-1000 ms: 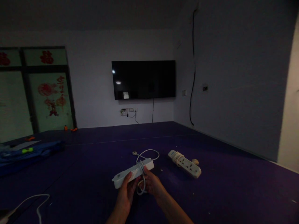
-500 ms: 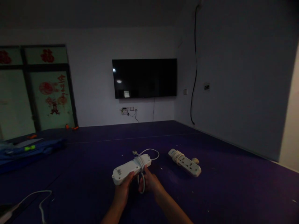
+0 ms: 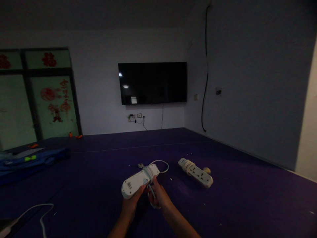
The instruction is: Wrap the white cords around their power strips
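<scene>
My left hand [image 3: 131, 202] grips a white power strip [image 3: 139, 180] from below, its back face turned up toward me. The strip's white cable [image 3: 158, 164] is wound round its far end, and a loose length with the plug trails onto the floor behind it. My right hand [image 3: 158, 195] is closed on a loop of that cable just under the strip. A second white power strip [image 3: 196, 173], its own cable wrapped round one end, lies on the purple floor [image 3: 235, 198] to the right, out of reach of both hands.
A dark television [image 3: 152, 83] hangs on the far wall above wall sockets [image 3: 136, 117]. A glass door with red decorations [image 3: 53, 99] stands at the left. A blue bundle [image 3: 32, 160] lies at the left, and another white cord [image 3: 39, 211] at the bottom left.
The strip has turned in my hands so its back face now shows, and its near end has tipped closer to me. My right hand has shifted slightly down along the cable loop.
</scene>
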A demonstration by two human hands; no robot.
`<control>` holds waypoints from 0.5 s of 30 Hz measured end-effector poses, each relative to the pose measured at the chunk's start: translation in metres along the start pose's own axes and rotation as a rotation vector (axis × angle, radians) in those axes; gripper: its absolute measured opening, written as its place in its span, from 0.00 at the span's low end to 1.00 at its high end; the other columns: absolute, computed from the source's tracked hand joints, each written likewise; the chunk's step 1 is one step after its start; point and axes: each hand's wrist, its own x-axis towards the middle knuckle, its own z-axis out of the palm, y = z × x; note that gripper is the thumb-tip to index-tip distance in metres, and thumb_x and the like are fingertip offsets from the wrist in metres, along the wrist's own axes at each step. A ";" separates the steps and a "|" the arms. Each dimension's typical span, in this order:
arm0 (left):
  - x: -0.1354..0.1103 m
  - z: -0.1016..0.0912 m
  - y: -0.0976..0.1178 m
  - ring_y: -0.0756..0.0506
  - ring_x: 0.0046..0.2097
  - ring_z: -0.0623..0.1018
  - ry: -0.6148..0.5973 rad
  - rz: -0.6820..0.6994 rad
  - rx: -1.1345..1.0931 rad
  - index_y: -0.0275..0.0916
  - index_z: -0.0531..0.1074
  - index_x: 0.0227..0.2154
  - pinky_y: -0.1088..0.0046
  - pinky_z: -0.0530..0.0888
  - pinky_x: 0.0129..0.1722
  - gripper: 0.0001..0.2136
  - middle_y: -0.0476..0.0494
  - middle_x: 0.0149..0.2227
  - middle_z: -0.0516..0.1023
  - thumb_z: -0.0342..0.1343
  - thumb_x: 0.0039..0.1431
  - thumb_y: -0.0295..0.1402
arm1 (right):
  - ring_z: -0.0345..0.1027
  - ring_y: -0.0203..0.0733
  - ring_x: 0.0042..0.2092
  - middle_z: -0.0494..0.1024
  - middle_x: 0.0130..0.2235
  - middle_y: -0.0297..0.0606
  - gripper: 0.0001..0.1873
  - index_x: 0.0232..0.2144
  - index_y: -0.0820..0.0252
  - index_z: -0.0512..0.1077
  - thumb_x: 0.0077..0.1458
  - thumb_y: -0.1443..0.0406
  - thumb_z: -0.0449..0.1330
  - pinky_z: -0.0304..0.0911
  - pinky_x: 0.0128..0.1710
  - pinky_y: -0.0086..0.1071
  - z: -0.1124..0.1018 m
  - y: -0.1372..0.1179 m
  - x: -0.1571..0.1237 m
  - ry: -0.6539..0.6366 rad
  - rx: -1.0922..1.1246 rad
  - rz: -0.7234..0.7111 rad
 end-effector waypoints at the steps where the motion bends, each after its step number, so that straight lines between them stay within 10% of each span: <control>1: -0.001 0.001 0.000 0.41 0.40 0.79 0.001 -0.006 0.002 0.36 0.75 0.33 0.65 0.73 0.45 0.20 0.43 0.32 0.81 0.68 0.31 0.26 | 0.49 0.27 0.10 0.60 0.08 0.31 0.38 0.15 0.65 0.66 0.51 0.39 0.38 0.42 0.11 0.22 0.001 -0.001 -0.001 0.027 -0.003 0.005; 15: -0.001 -0.001 0.017 0.41 0.41 0.77 -0.211 0.089 0.070 0.37 0.72 0.32 0.66 0.72 0.46 0.22 0.43 0.35 0.79 0.68 0.27 0.24 | 0.51 0.30 0.09 0.58 0.06 0.35 0.44 0.10 0.65 0.66 0.55 0.43 0.27 0.47 0.12 0.23 -0.002 -0.011 -0.012 -0.047 0.079 0.082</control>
